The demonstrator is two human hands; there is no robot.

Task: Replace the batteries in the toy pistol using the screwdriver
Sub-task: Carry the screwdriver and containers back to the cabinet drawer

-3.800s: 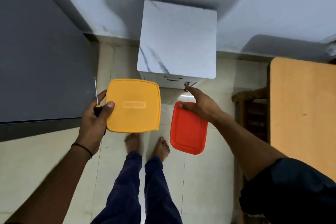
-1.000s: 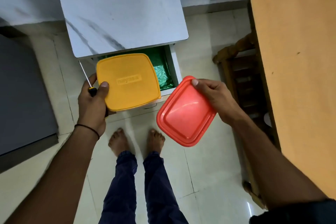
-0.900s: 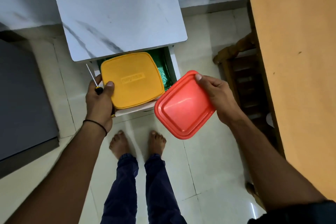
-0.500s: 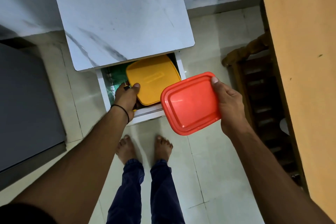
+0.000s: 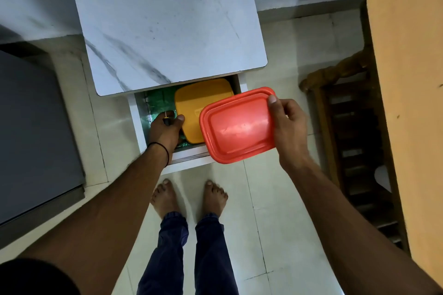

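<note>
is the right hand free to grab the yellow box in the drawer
Probably not: the right hand grips the red box, held over part of the yellow box in the drawer. The left hand, holding the screwdriver, touches it.

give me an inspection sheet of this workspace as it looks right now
surface: marble cabinet top with drawer below it open, green lining inside
job's things: screwdriver in left hand, inside the drawer; toy pistol and batteries not seen
clutter: yellow box in the drawer; red box held over the drawer front
grippers: left hand grips screwdriver, thumb on yellow box; right hand pinches red box rim
cables: nothing seen
surroundings: tiled floor, wooden table and chair at right
</note>
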